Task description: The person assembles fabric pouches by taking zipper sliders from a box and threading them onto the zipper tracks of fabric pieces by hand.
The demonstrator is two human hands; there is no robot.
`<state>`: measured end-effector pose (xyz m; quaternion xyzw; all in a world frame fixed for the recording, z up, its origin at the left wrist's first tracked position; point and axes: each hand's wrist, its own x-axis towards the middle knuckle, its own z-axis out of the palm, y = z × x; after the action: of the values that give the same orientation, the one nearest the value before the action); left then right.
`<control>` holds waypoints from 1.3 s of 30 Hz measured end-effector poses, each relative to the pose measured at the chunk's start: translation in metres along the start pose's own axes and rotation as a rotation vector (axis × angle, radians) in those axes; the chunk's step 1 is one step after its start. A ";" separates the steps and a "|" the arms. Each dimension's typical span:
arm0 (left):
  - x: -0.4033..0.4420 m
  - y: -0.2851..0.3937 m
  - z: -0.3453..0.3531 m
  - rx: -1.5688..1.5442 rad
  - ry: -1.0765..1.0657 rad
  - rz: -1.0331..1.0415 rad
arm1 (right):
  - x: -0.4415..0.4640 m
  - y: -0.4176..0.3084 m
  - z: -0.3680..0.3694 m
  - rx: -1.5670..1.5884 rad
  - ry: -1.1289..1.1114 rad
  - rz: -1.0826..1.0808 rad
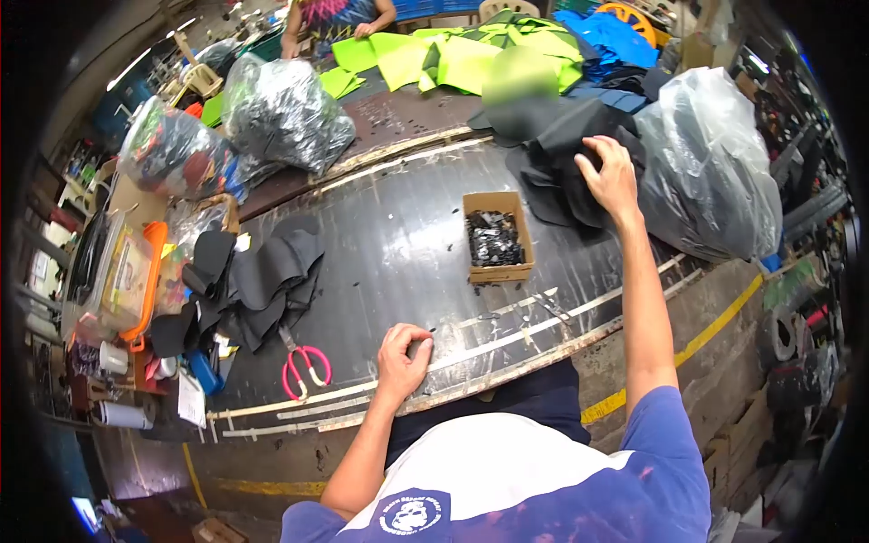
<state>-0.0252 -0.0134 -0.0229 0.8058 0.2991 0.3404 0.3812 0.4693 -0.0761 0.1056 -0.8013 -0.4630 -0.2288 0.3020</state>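
My right hand (611, 176) reaches over a pile of black flat pieces (566, 195) at the table's right side. Its thumb and fingers are apart and touch the pile; no piece is clearly gripped. My left hand (404, 364) rests near the table's front edge with its fingers curled in; whether something small is inside is hidden. Between the hands and further back stands an open cardboard box (503, 271) holding small black scraps. Pink-handled scissors (308, 371) lie left of my left hand. Beyond them is a loose heap of curved black pieces (262, 276).
A large clear plastic bag (715, 172) stands at the right, close to my right arm. Filled bags (285, 113) and an orange-rimmed plastic bin (149, 281) line the left. Lime-green sheets (444, 59) cover the far table, where another person (339, 18) stands.
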 end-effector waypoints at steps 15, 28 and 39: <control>0.002 0.000 -0.002 0.045 0.003 0.042 | -0.009 0.005 0.026 -0.187 -0.477 0.107; 0.060 -0.042 -0.117 0.560 0.421 0.013 | -0.132 -0.077 -0.050 0.554 -0.399 0.082; 0.133 -0.098 -0.198 1.076 0.292 -0.123 | -0.212 -0.073 -0.060 0.541 -0.209 0.224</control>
<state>-0.1223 0.2186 0.0340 0.8122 0.5269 0.2251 -0.1100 0.3005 -0.2175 0.0316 -0.7572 -0.4442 0.0211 0.4784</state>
